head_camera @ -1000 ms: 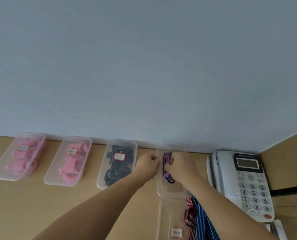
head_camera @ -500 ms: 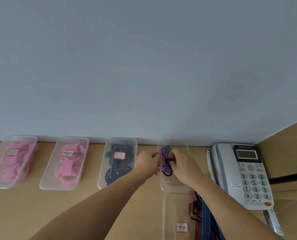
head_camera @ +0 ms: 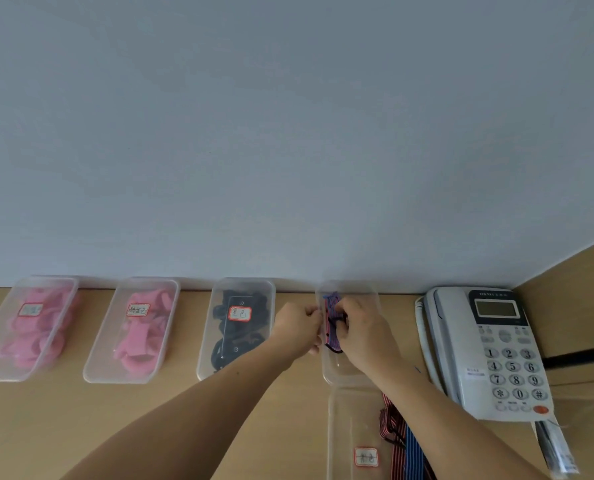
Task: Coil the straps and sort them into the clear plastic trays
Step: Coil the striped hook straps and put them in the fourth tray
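Striped strap, coiled into a small bundle, is held over the clear tray at the desk's back edge, just left of the telephone. The left hand pinches its left side, and the right hand curls round its right side. Farther left along that edge stands the black-strap tray. More striped straps lie in the nearer tray toward the front edge.

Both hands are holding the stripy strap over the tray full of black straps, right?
Not quite. In the head view, the left hand and right hand hold the stripy strap over the clear tray beside the phone; the black-strap tray sits further left.
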The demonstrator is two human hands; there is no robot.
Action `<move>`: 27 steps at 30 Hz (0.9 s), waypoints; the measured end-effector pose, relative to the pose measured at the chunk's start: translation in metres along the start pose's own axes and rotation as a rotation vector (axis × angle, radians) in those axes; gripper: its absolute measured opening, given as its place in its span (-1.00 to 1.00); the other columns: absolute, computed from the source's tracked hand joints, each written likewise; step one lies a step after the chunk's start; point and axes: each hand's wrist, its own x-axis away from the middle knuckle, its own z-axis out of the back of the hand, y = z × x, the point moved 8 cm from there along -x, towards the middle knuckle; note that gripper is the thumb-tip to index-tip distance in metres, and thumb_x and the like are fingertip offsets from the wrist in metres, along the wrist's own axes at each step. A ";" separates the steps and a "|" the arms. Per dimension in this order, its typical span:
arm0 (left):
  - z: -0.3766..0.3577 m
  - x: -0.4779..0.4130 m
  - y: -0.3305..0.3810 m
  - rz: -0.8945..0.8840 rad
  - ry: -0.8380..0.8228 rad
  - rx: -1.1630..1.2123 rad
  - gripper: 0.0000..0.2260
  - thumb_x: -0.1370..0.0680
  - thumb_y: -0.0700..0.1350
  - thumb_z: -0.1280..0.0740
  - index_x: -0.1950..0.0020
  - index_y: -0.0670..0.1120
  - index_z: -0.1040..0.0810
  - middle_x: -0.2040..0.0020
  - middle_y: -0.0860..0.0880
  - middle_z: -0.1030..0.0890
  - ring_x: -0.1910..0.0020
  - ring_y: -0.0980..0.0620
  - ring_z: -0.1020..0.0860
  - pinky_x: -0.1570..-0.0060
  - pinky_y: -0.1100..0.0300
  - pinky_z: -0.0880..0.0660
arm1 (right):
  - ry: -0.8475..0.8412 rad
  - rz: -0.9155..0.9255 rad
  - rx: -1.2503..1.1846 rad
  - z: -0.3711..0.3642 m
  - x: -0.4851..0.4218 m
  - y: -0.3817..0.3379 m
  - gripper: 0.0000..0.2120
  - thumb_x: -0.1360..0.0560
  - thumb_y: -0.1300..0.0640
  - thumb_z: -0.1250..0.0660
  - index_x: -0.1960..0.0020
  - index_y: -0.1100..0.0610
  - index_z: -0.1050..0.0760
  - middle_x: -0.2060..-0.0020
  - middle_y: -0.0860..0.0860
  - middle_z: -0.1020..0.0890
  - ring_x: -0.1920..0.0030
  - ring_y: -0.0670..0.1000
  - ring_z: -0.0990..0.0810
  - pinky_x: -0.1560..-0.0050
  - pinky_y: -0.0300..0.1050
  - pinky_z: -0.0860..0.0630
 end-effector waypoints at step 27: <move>-0.007 0.046 0.059 -0.462 0.078 -0.676 -0.71 -0.59 -0.13 -0.16 -0.23 -0.15 -0.54 -0.25 -0.14 -0.51 -0.23 -0.16 -0.41 -0.20 0.09 -0.32 | 0.136 -0.041 0.113 0.075 0.072 0.007 -0.69 -0.56 0.12 -0.27 -0.29 0.08 -0.51 -0.18 0.01 -0.54 -0.23 0.05 -0.46 -0.13 -0.19 -0.34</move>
